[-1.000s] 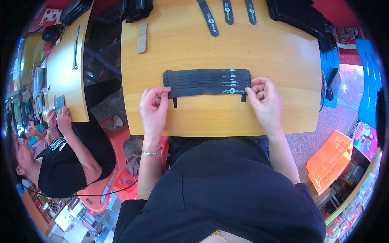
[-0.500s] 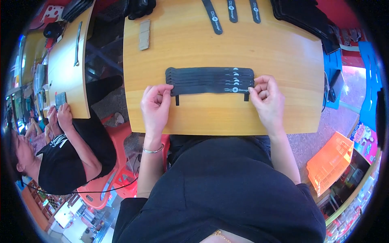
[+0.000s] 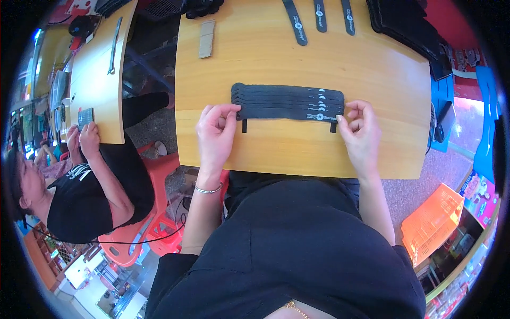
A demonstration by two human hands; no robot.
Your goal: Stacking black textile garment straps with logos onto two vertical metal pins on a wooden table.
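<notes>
Several black straps (image 3: pixel 287 99) with rounded ends and white print lie overlapped in a fanned stack on the wooden table, their long sides running left to right. My left hand (image 3: pixel 215 133) is closed in a pinch at the left end of the front strap (image 3: pixel 276 113). At the right end of that strap, the thumb and forefinger of my right hand (image 3: pixel 362 130) are pinched on its tip. Two short black tabs stick out below the stack, one near each end; what they belong to is hidden under the straps.
Three loose straps (image 3: pixel 321 16) lie at the table's far side, beside a dark pile (image 3: pixel 406 32) at the right. A cardboard strip (image 3: pixel 206 40) lies far left. Another person (image 3: pixel 101 181) works at a table on the left. An orange crate (image 3: pixel 433 223) stands at the lower right.
The whole view has shifted a little, so the table and straps appear further right. Both hands stay at the ends of the front strap, and the stack looks the same.
</notes>
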